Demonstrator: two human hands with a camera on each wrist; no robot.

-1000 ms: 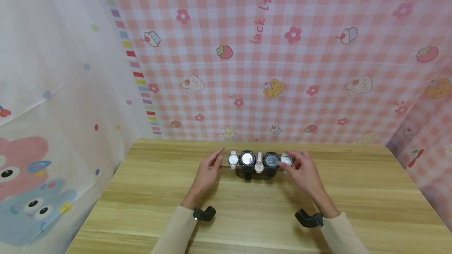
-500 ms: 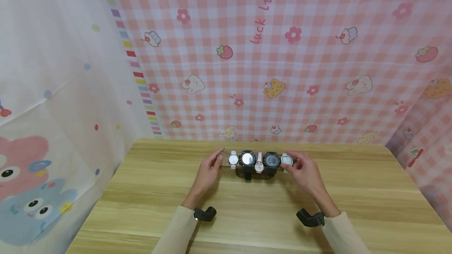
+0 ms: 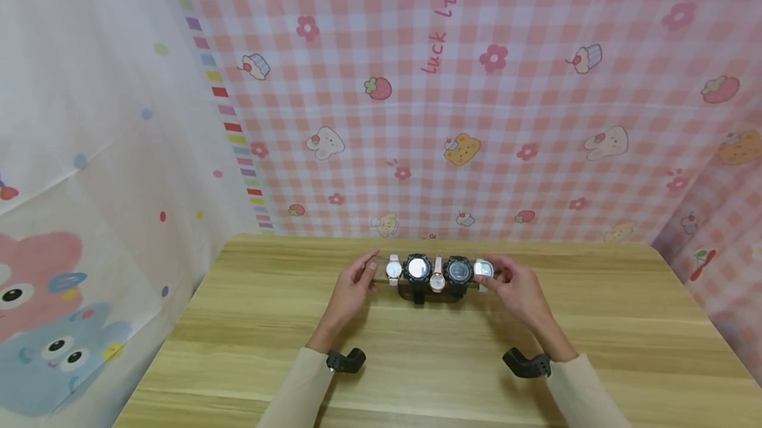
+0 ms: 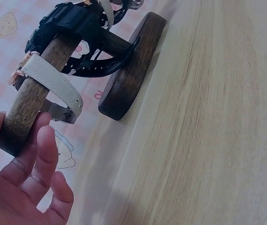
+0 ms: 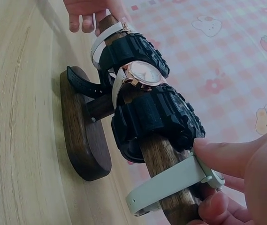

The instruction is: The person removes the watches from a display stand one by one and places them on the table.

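Observation:
A dark wooden watch stand [image 5: 84, 136] with a T-shaped crossbar carries several watches in a row. My left hand [image 3: 351, 289] holds the crossbar's left end, beside a white-strapped watch [image 4: 53, 82]. At the other end my right hand [image 3: 514, 286] pinches a pale watch [image 5: 173, 185] with a squarish face, thumb on its near side and fingers beyond; its strap loops round the bar. Between them sit a black watch [image 3: 418, 268] with a shiny face, a small rose-gold watch [image 5: 143, 73] and a second black watch [image 3: 458, 270].
The stand's oval base rests near the back of the wooden table [image 3: 411, 362], before a pink checked cloth [image 3: 452, 104]. A white patterned cloth [image 3: 113, 163] hangs at the left. Black wrist cameras [image 3: 346, 360] sit on both forearms.
My right thumb has shifted right, off the edge of the second black watch and onto the pale watch, whose face has tilted slightly. The left hand stays almost still.

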